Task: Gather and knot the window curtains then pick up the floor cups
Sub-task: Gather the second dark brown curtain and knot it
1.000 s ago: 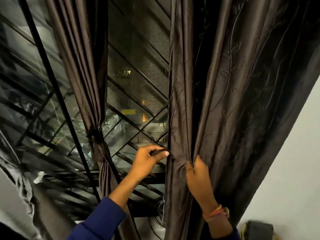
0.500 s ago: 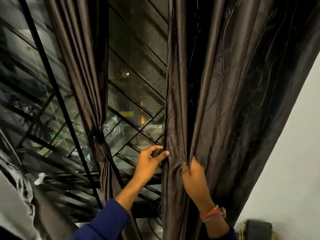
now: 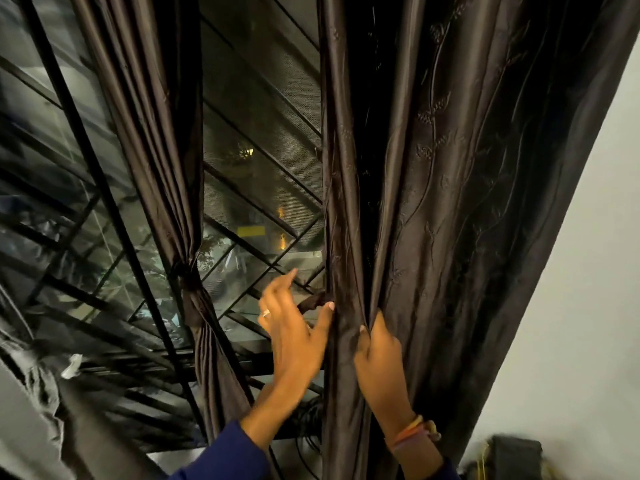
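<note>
Curtains of dark brown, glossy fabric hang in front of you in the head view, and there are two of them. The right-hand curtain (image 3: 450, 202), embroidered with a faint leaf-and-vine pattern, falls loose and wide from the top of the view to the bottom, and your hands are working on its left edge. The left-hand curtain (image 3: 152, 133) is already gathered and cinched into a knot (image 3: 188, 275) about halfway down, with its tail hanging below.

Your right hand (image 3: 379, 355) grips a bunch of folds on the loose curtain: the fingers are curled into the cloth, and the thumb is pressed against the pleat. A band of orange and pink threads (image 3: 414, 433) sits on that wrist.

Your left hand (image 3: 294, 334) is just beside the curtain's left edge, mostly spread. The thumb touches the fabric edge and lies against a thin dark strip of cloth (image 3: 313, 301) that juts out from the curtain, while the index finger points up and away, free of everything. A pale ring (image 3: 266, 313) shows on one finger, and a dark blue sleeve (image 3: 225, 455) covers the forearm.

Behind both curtains stands a window with a black metal grille of diagonal bars (image 3: 249, 188), with small yellow lights beyond the glass. A plain white wall (image 3: 571, 306) fills the right side, with a dark grey object (image 3: 516, 457) near its foot.
</note>
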